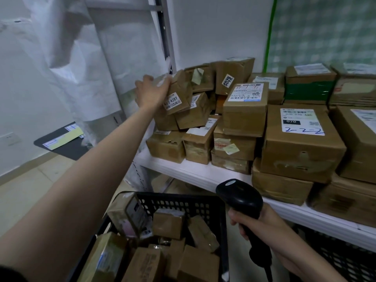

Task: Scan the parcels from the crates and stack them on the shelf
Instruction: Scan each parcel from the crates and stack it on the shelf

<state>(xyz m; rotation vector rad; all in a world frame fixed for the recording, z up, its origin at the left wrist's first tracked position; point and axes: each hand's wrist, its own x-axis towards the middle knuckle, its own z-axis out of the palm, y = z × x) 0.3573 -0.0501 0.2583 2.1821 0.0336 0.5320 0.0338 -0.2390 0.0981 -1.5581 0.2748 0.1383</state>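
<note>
My left hand (151, 91) reaches up to the left end of the white shelf (195, 174) and holds a small brown parcel (179, 94) with a white number label, tilted on top of a pile of small cardboard boxes. Low on the right, my right hand (262, 226) grips a black handheld barcode scanner (241, 198), head pointing up and left. Below, a black plastic crate (203, 202) holds several brown parcels (168, 222).
Larger cardboard boxes (301, 143) with shipping labels fill the shelf to the right. A second black crate (343, 259) sits under the shelf at the right. A white metal shelf upright (164, 35) stands behind my left hand. A dark flat packet (63, 141) lies on the floor at left.
</note>
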